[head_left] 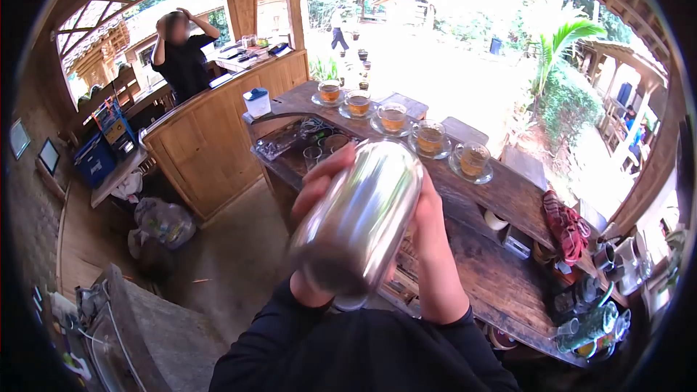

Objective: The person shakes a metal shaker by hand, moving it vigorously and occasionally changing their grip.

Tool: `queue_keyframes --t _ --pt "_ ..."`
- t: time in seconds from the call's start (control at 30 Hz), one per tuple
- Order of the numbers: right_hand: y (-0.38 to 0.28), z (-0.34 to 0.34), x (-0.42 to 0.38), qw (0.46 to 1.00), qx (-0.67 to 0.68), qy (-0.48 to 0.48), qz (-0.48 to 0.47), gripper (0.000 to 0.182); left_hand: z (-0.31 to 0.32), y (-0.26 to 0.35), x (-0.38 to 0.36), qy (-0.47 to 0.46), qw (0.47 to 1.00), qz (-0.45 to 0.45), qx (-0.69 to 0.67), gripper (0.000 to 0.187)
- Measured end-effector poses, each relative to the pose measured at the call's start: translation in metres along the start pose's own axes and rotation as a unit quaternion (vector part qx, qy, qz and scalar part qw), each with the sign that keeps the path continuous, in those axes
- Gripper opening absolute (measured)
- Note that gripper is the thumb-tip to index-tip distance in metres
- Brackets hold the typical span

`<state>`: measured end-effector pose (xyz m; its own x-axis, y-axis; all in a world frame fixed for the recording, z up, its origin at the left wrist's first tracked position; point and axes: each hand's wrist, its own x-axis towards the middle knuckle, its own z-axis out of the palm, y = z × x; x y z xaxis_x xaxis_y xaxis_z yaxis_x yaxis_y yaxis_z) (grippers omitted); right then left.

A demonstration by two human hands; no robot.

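Note:
A shiny metal canister (367, 207) is tilted in front of my chest, its darker, blurred end towards me. My left hand (319, 185) is closed round its left side, the fingers showing near the far end. On the other side my right hand (428, 210) grips it, the fingers partly hidden behind the metal. Beyond the canister, several glass cups of amber drink (430, 138) stand on saucers in a row along the wooden counter (519, 199). Some empty-looking glasses (312, 154) sit on the lower shelf, just past my left hand.
A white tub with a blue lid (257, 103) stands at the counter's left end. A red cloth (565, 226) lies to the right, near glass jugs (599, 327). Another person (185, 58) is behind a wooden partition (210, 149). A plastic bag (163, 221) rests on the floor.

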<state>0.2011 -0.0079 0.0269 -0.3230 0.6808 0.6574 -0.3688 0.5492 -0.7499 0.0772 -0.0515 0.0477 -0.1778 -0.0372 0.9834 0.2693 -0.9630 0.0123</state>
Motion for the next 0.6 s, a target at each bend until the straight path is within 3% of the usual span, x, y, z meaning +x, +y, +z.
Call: queue_keyframes --t 0.03,0.07,0.1,0.13,0.17,0.23,0.27,0.3,0.33,0.37,0.4,0.43,0.47,0.5,0.57,0.6 --pt "-0.013 0.003 -0.007 0.998 -0.051 -0.01 -0.039 0.095 0.005 0.016 0.004 0.023 0.999 0.043 0.012 0.066" --pt "-0.012 0.001 -0.016 0.997 -0.057 -0.047 -0.039 0.101 0.02 0.021 0.001 0.11 0.986 0.104 -0.071 0.054" --pt "-0.016 -0.006 -0.016 0.961 -0.113 -0.107 -0.229 0.099 0.035 0.027 -0.002 0.194 0.955 0.164 -0.152 0.042" --pt "-0.021 -0.007 -0.019 0.961 -0.089 -0.107 -0.241 0.1 0.036 0.048 -0.013 0.25 0.946 0.125 -0.163 0.025" --pt "-0.024 -0.005 -0.022 0.959 -0.064 -0.109 -0.252 0.101 0.034 0.045 -0.013 0.249 0.946 0.126 -0.164 0.025" --pt "-0.009 -0.006 -0.032 1.0 -0.008 -0.016 -0.024 0.103 0.024 0.022 -0.018 0.015 0.984 0.172 -0.038 0.095" --pt "0.007 -0.018 -0.032 0.999 0.042 -0.006 0.035 0.096 0.028 0.011 -0.025 -0.011 0.99 0.133 0.049 0.104" --pt "0.017 -0.028 -0.03 0.992 0.091 0.004 0.092 0.09 0.007 0.008 -0.028 -0.139 0.981 0.005 0.133 0.113" --pt "0.009 -0.029 -0.031 0.981 0.161 0.02 0.108 0.084 0.024 0.012 -0.029 -0.066 0.992 -0.064 0.088 0.114" --pt "0.003 -0.032 -0.033 0.995 0.086 0.021 0.052 0.09 0.042 0.015 -0.027 0.006 0.99 -0.132 0.041 0.115" --pt "-0.008 -0.031 -0.04 0.998 0.064 0.008 0.025 0.092 0.036 0.03 -0.024 -0.007 0.985 -0.165 -0.04 0.117" --pt "-0.022 -0.031 -0.046 0.999 0.041 -0.006 0.0 0.095 0.031 0.071 -0.017 -0.052 0.975 -0.213 0.029 0.11" --pt "-0.029 -0.035 -0.049 0.994 -0.03 -0.03 -0.099 0.097 0.046 0.063 -0.016 0.007 0.999 -0.02 -0.04 0.105" --pt "-0.039 -0.038 -0.05 0.98 -0.081 -0.045 -0.177 0.098 0.068 0.055 -0.018 0.065 0.977 0.174 -0.108 0.1" --pt "-0.036 -0.039 -0.057 0.973 -0.038 -0.038 -0.224 0.098 0.106 0.066 -0.021 0.25 0.93 0.232 -0.14 0.035" --pt "-0.028 -0.049 -0.058 0.989 -0.037 -0.029 -0.14 0.096 0.104 0.063 -0.026 0.201 0.952 0.204 -0.103 0.039"
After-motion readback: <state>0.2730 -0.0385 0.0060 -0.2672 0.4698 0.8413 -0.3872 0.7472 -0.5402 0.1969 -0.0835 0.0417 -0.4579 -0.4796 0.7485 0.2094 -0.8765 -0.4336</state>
